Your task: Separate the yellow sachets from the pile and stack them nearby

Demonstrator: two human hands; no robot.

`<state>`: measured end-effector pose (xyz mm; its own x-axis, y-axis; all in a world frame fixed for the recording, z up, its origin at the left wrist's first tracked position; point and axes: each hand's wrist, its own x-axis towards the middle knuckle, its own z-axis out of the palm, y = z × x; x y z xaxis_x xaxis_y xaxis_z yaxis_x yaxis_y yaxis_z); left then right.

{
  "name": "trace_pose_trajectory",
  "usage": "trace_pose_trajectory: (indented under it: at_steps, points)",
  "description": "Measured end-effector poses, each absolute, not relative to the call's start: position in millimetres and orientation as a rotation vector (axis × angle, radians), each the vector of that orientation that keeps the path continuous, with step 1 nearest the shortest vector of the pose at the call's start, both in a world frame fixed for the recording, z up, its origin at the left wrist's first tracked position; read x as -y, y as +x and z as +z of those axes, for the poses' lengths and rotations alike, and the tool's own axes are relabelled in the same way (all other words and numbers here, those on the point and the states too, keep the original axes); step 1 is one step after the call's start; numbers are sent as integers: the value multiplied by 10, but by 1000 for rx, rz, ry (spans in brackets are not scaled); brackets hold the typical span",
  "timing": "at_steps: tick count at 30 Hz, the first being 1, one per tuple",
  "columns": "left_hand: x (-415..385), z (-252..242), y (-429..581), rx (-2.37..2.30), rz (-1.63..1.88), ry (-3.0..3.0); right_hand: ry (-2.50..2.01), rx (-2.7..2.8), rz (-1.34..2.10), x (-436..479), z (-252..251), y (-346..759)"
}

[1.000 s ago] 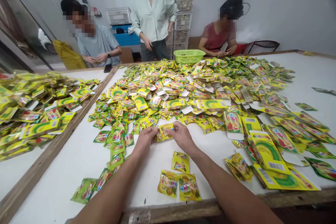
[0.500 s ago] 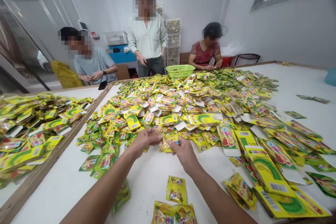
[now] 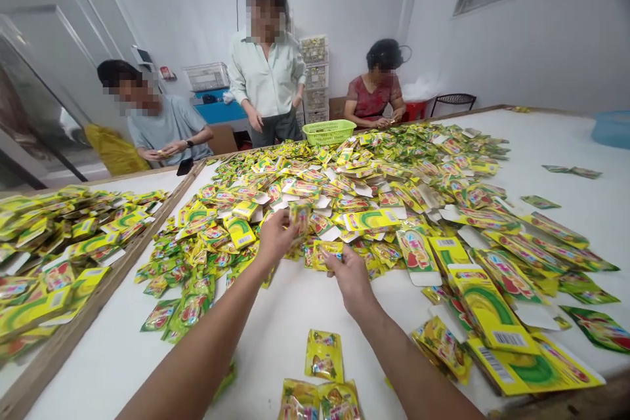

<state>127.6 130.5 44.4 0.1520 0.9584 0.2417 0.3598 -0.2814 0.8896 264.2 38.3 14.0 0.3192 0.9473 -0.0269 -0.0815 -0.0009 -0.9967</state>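
My left hand (image 3: 276, 236) pinches a small yellow candy packet (image 3: 300, 215), blurred by motion, above the near edge of the heap. Just right of it, the thumb and fingers of my right hand (image 3: 350, 275) are closed on another yellow packet (image 3: 325, 253) with a colourful print. Below my hands, on the white tabletop (image 3: 260, 341), lies a single yellow packet (image 3: 323, 356). Nearer still, two more yellow packets (image 3: 300, 400) lie side by side at the bottom edge. Beyond my hands spreads a large heap of green and yellow packets and flat cartons (image 3: 374, 220).
Yellow cartons with barcodes (image 3: 492, 315) lie at right. A wooden strip (image 3: 118, 256) separates another pile (image 3: 63, 230) on the left. At the far side stands a green basket (image 3: 329, 133). Two people sit and one person (image 3: 268, 72) stands behind the table.
My left hand has moved up and away from my right hand, lifting a packet. My right hand stays near the same place with its packet. The view has shifted slightly.
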Motion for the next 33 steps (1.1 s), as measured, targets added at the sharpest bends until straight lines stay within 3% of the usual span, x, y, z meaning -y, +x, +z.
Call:
trace_pose_trajectory:
  at_steps: [5,10,21,33]
  points:
    - [-751,467,885,-1080,1326,1007,-1088,857,1240,-356,133,2570]
    - [-299,268,551,-1057,1208,891,-1076,983,1430,-290,202,2543]
    - [-267,224,226,-1208,660,1443,-1153,1408,1333,-276,97,2510]
    - [-241,103,418,-1111,791,948,-1217,1139,1087,-317,9,2410]
